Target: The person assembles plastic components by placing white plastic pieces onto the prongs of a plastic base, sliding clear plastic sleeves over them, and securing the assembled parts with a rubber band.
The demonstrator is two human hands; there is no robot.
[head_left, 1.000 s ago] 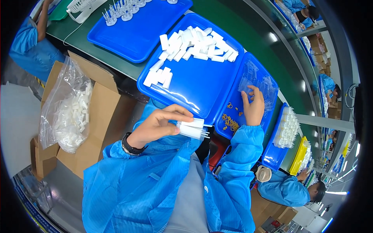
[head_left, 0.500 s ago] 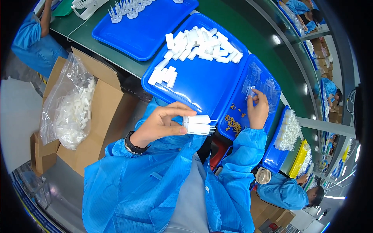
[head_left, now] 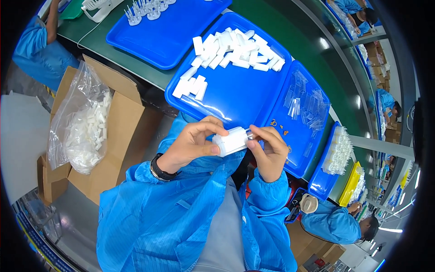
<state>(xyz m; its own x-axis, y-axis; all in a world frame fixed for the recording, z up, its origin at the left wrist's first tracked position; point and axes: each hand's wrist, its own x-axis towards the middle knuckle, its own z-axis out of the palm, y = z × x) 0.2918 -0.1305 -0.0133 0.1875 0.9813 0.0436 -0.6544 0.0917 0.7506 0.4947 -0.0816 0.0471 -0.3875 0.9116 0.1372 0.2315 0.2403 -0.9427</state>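
My left hand [head_left: 190, 147] grips a white assembly [head_left: 234, 141] by its round base, thumb below and fingers above. White blocks lie side by side along thin pins on it, pointing right. At their far end my right hand [head_left: 271, 156] is closed, thumb and index finger pinching a clear plastic piece [head_left: 248, 133] against the pin tips; the fingers partly hide it. Beyond the hands is a blue tray [head_left: 240, 97] with many loose white blocks [head_left: 235, 47]. To its right, another blue tray [head_left: 294, 152] holds clear plastic pieces [head_left: 297, 97] and small yellow-orange parts [head_left: 284, 132].
An open cardboard box [head_left: 124, 122] with a clear bag [head_left: 84, 131] of white blocks stands at left. A further blue tray [head_left: 149, 50] carries upright pinned bases [head_left: 153, 10]. Filled blue [head_left: 317, 186] and yellow trays [head_left: 348, 188] line the right. Co-workers sit at both sides.
My right hand has come from the clear pieces in the right tray to the pin end of the assembly. The left hand still holds the assembly, now tilted slightly upward at its right end.
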